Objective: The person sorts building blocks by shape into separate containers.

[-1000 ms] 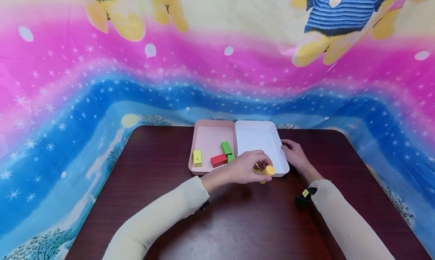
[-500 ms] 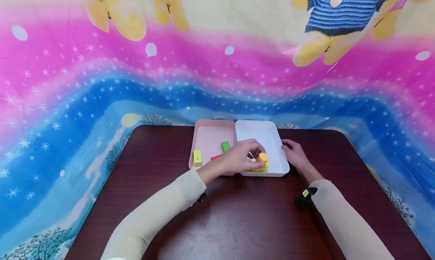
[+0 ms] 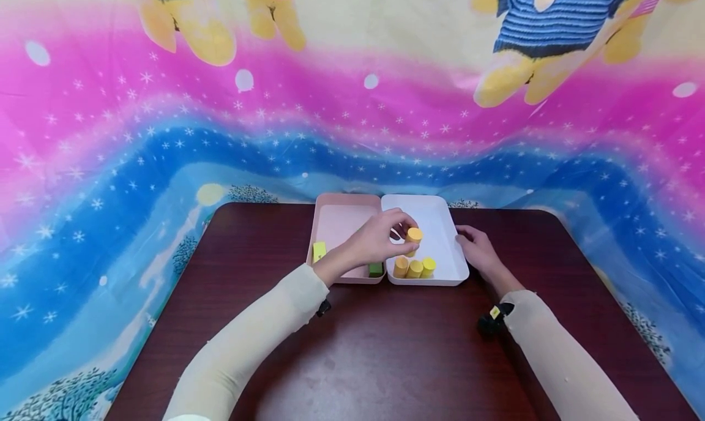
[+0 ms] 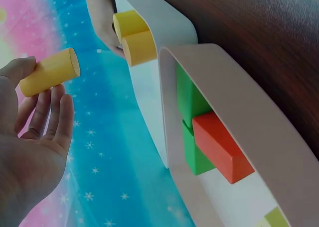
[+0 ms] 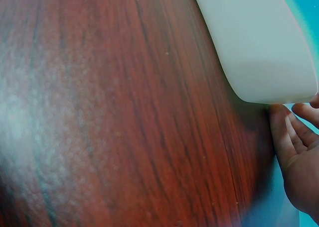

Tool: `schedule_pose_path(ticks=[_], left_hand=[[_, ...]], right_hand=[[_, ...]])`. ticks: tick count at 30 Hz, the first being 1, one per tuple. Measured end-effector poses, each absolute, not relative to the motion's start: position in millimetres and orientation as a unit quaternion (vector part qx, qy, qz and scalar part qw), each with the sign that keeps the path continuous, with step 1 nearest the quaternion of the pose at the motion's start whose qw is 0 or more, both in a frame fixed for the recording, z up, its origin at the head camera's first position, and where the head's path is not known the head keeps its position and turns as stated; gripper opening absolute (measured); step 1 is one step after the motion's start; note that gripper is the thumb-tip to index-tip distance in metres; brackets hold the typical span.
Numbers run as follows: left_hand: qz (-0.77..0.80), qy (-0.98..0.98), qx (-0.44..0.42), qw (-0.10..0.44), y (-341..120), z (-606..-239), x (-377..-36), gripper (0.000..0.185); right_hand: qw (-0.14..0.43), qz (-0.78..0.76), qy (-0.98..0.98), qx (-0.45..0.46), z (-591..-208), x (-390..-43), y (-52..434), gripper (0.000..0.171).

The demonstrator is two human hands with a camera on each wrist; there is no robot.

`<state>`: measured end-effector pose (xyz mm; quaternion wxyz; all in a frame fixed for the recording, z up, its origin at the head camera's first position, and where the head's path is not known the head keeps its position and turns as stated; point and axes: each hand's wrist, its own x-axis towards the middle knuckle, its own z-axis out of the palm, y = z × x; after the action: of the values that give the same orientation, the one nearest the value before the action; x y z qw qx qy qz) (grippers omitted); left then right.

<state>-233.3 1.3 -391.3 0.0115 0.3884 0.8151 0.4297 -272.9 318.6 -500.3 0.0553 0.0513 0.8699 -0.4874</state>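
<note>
My left hand [image 3: 374, 238] pinches an orange-yellow cylinder block [image 3: 414, 235] between thumb and fingertips, raised above the white tray [image 3: 440, 225]. In the left wrist view this cylinder block [image 4: 50, 72] is tilted, clear of the tray. Along the tray's near wall stand three more cylinders: an orange one [image 3: 401, 267], a yellow-orange one [image 3: 415, 269] and a yellow one [image 3: 428, 267]. At the tray's right side, my right hand [image 3: 479, 249] holds its edge; in the right wrist view its fingers [image 5: 281, 132] touch the outer wall.
A pink tray [image 3: 344, 204] adjoins the white one on the left. Inside it lie a red block [image 4: 224, 150], two green blocks [image 4: 192, 95] and a yellow-green block [image 3: 319, 251], partly hidden by my left arm. Both trays stand at the back of the dark wooden table [image 3: 385, 347], before a patterned cloth [image 3: 352, 133].
My left hand has carried the cylinder block from the white tray's front edge back and leftward over its inside, uncovering the row of cylinders. The right hand stays in place.
</note>
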Motion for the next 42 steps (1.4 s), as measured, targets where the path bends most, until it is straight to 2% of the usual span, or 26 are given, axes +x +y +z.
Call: schedule_pose_path(ticks=[19,42], left_hand=[[0.420,0.836,0.353,-0.007,-4.4,-397.3,-248.8,0.027],[0.428,0.841,0.330,0.017,-4.5,-416.7,-260.5,0.027]], right_hand=[[0.053,-0.485,0.872,0.043,-498.8,-270.7,319.1,0.052],[0.051,-0.490,0.869,0.043,-500.5,-271.6,319.5,0.052]])
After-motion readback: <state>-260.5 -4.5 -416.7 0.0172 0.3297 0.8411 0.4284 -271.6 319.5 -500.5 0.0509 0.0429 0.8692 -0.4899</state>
